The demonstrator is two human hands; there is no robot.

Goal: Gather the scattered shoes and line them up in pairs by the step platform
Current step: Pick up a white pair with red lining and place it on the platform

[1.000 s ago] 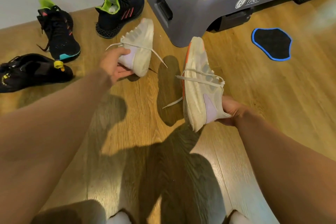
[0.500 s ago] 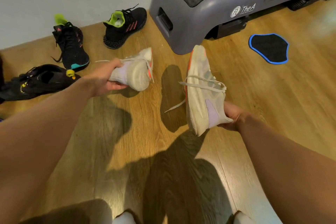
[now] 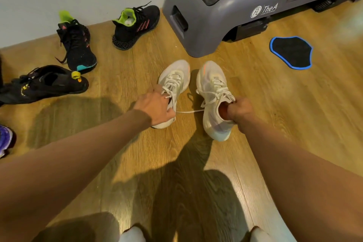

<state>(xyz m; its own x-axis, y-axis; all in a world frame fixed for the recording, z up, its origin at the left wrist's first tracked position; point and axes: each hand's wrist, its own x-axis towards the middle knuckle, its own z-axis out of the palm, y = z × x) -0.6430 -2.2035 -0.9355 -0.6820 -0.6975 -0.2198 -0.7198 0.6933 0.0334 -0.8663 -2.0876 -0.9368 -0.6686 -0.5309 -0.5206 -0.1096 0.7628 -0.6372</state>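
Your left hand (image 3: 157, 107) grips one white shoe (image 3: 174, 82), your right hand (image 3: 238, 109) the other white shoe (image 3: 213, 92), side by side just before the step platform (image 3: 225, 12).

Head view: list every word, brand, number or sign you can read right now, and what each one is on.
"TheA": white print on the side of the grey step platform, beside a round logo that seems to read "FL".
Small line under "TheA": too small to read.
Yellow print on the black shoe at far left: blurred, unreadable.
Left white shoe and right white shoe: no text visible.
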